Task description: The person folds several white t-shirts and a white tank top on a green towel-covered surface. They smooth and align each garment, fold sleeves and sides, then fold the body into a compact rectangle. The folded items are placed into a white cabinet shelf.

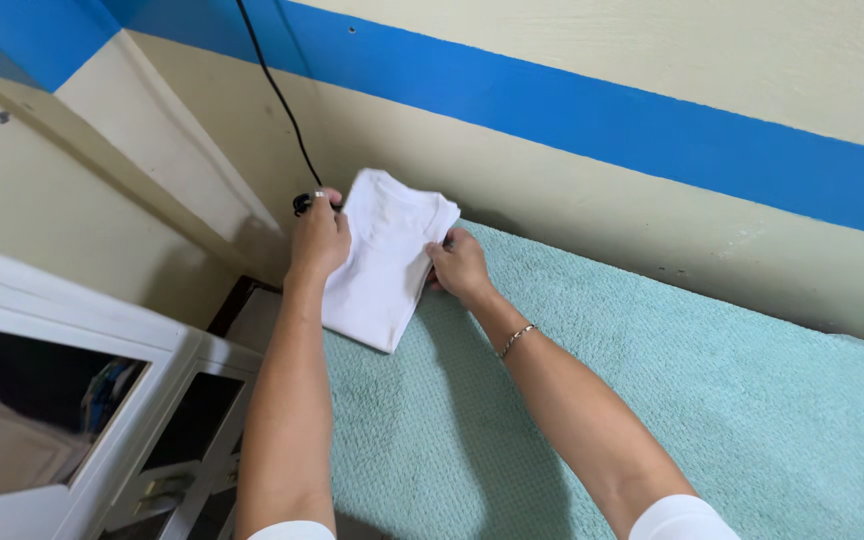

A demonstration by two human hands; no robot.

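- Folded white garment (384,262), a flat rectangular packet of white cloth, lies near the far left corner of the surface, close to the wall, with its left part hanging past the surface's edge; both hands are on it.
- Teal terry cover (652,400) spreads over the whole surface under the garment and runs off to the right and towards the camera.
- Cream wall (572,200) rises just behind the surface, crossed by a broad blue stripe (652,130) that slants down to the right.
- White cabinet (82,400) with dark glass panels stands to the left, below the level of the surface.
- Left hand (319,240) is closed over the garment's left edge, fingers curled around the cloth and clamped on it; a ring shows on one finger.
- Right hand (460,264) pinches the garment's right edge, thumb and fingers shut on the fabric near the top corner.
- Black cable (277,95) hangs down the wall and ends just behind the left hand.
- Thin bracelet (517,338) sits on the right wrist, over the teal cover.
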